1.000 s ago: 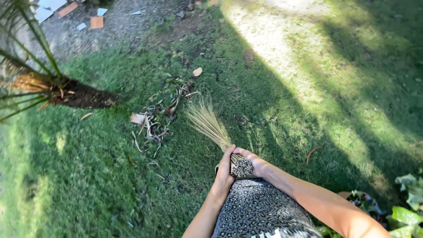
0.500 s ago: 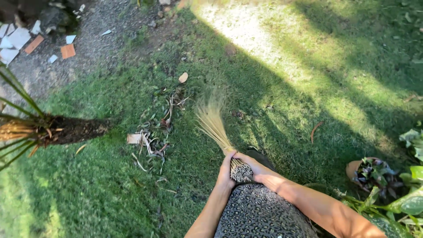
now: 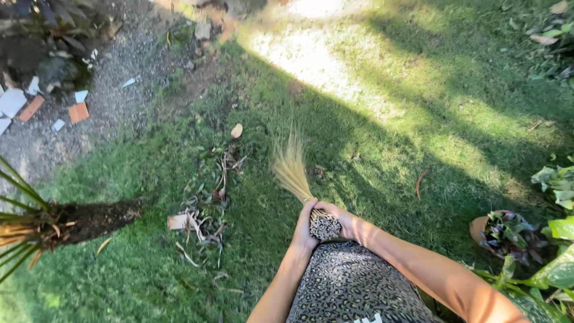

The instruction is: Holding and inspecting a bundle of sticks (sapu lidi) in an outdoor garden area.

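A stick broom (image 3: 294, 170) of thin straw-coloured ribs points away from me over the grass, its tips blurred. My left hand (image 3: 305, 230) wraps the bundle from the left near its cut end. My right hand (image 3: 347, 222) grips the same end from the right. Both hands sit close together just above my patterned clothing (image 3: 353, 284). A pile of dry leaves and twigs (image 3: 206, 206) lies on the lawn to the left of the broom. A single brown leaf (image 3: 237, 130) rests farther up.
A palm trunk base (image 3: 89, 220) with fronds lies at the left. Gravel with broken tile pieces (image 3: 78, 112) is at the upper left. A potted plant (image 3: 505, 233) and leafy shrubs (image 3: 559, 185) stand at the right. Sunlit grass (image 3: 335, 66) spreads ahead.
The view has tilted upward and right, bringing the gravel and pot further into view. The broom head has swung slightly, and both hands keep their grip.
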